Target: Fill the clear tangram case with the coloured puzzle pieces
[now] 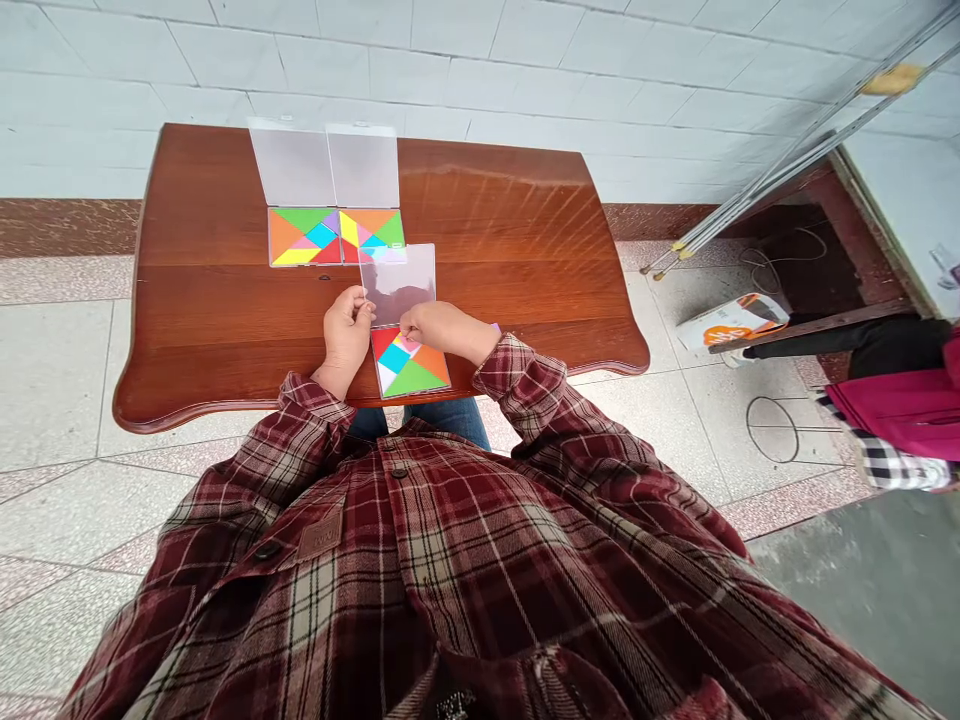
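Observation:
An open tangram case [412, 378] lies at the table's front edge, its clear lid [401, 285] tipped back. Red, blue, green, orange and pink pieces fill much of its tray, with a white patch at the left corner. My right hand [442, 328] reaches over the tray from the right, closed, fingertips down at a pink piece [409, 346]; whether they grip it is hidden. Left of the lid, my left hand [346, 330] is closed with thumb and fingertips together near the lid's edge. Anything between them is too small to make out.
Two more open tangram cases, a left one [304, 236] and a right one [373, 232], sit side by side farther back on the wooden table [510, 240]. A tiled wall stands behind. Crutches [750, 190], a printed box [731, 322] and another person's sleeve [892, 400] are at right.

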{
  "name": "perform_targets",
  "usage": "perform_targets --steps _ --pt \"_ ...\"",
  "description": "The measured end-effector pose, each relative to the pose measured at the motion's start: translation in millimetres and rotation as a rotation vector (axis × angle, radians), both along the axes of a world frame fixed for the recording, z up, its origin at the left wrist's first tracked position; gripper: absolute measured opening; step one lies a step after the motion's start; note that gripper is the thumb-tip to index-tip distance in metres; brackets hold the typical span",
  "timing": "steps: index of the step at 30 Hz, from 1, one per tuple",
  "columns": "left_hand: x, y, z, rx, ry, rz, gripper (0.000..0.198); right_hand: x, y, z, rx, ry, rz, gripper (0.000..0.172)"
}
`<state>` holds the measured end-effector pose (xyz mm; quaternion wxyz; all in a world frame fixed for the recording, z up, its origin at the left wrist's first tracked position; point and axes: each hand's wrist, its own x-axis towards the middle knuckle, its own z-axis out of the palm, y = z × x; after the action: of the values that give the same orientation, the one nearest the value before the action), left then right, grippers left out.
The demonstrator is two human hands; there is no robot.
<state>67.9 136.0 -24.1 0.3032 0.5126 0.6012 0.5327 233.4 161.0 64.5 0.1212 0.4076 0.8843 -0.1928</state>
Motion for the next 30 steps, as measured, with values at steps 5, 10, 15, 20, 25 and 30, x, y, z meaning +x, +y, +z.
perform_targets --steps 5,10,15,20,25,30 --pt "0 0 -2.0 -0.002 0.009 -0.003 0.021 -1 -1 -3.6 0.002 -0.013 0.052 0.025" --pt "0 1 -2.9 -0.001 0.002 0.009 0.022 0 -4 -1.4 -0.006 0.000 0.036 0.025" --pt "1 -1 0.9 -0.013 -0.009 0.006 0.021 7 -2 -1.3 0.049 0.078 -0.010 0.025" --pt "1 -2 1.8 -0.018 -0.023 0.007 0.022 11 -8 -1.3 0.068 0.025 -0.026 0.024" --pt "0 0 -0.5 -0.026 -0.055 0.019 0.023 13 -17 -3.9 0.048 -0.012 -0.005 0.021" --pt "0 0 -1.5 -0.026 -0.040 0.015 0.023 13 -22 1.8 0.054 0.000 -0.026 0.020"
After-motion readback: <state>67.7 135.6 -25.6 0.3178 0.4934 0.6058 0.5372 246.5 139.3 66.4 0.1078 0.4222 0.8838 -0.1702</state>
